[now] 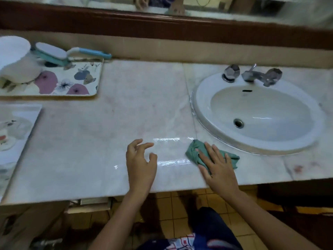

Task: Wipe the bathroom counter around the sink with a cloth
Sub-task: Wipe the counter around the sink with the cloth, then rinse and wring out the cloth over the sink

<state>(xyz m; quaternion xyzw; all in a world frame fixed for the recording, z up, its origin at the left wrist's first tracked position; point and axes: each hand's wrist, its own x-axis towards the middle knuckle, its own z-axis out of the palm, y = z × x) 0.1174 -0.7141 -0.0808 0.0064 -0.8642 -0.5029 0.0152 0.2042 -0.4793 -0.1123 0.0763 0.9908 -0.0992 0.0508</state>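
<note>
A pale marble counter (126, 109) runs across the view, with a white oval sink (259, 112) set into its right side. A crumpled green cloth (196, 152) lies on the counter just in front of the sink's left rim. My right hand (218, 165) presses flat on the cloth, fingers spread over it. My left hand (141, 161) hovers at the counter's front edge to the left of the cloth, fingers curled apart and holding nothing. Wet streaks shine on the marble between the two hands.
A chrome tap with two faceted knobs (252, 74) stands behind the sink. At the back left a floral tray (72, 82) carries a white cup (16, 58) and a blue-handled scrub brush (59, 53). Another tray (16, 130) sits at the left edge. A wood-framed mirror runs behind.
</note>
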